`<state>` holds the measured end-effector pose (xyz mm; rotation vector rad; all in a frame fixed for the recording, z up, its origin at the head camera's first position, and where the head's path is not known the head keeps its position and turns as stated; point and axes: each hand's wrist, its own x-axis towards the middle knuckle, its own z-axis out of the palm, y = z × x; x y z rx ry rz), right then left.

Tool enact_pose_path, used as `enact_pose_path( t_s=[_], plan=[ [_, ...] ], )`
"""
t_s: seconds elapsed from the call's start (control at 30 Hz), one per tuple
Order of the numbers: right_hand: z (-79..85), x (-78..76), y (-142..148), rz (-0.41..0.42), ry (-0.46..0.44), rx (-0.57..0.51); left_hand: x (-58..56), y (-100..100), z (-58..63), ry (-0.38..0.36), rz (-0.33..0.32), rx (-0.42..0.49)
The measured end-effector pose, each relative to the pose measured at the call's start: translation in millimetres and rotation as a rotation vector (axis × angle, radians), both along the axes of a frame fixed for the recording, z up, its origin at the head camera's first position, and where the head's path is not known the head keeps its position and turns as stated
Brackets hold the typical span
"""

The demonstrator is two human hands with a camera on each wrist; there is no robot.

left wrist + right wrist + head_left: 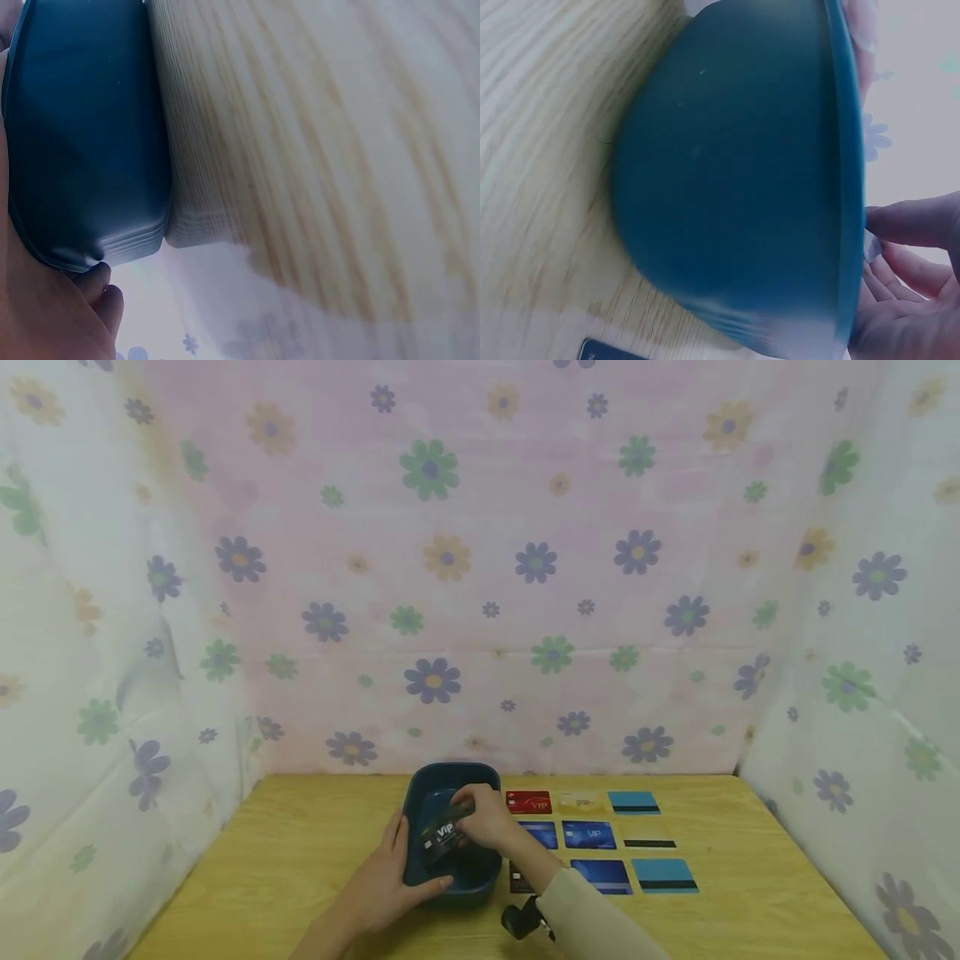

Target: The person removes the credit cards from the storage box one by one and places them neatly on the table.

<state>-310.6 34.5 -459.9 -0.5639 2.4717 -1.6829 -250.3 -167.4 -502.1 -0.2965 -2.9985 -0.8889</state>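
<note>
A deep blue-green plastic bin (pixel 480 887) stands tilted towards me on the table. My left hand (pixel 381 878) grips its left side, thumb over the near rim; the left wrist view shows fingertips (pixel 109 300) curled at the bin's edge. Inside the bin's opening, my right hand (pixel 487 818) pinches a black card (pixel 444 837) printed "Vip". The bin's wall (pixel 735 165) hides the card in the right wrist view, where only the thumb and fingers (pixel 911 225) show past the rim. What else lies in the bin is hard to make out.
Right of the bin, cards lie in rows: a red VIP card (pixel 528 802), a blue VIP card (pixel 589 835), light blue striped cards (pixel 665 870) and several others. My right forearm partly covers the nearest row. A small black device (pixel 519 920) is beside the right cuff. Flowered cloth surrounds the table.
</note>
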Motion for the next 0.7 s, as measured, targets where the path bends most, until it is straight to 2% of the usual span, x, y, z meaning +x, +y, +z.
enact_pose_path(
  t_s=[0.27, 0.7],
  plan=[
    [3.8, 8.3, 7.5, -0.029, 0.026, -0.002, 1.7, -2.1, 0.6, 0.004, 0.009, -0.003],
    [3.1, 17.4, 28.2, -0.016, 0.010, -0.077, -0.4, -1.4, -3.2, 0.026, -0.012, -0.022]
  ],
)
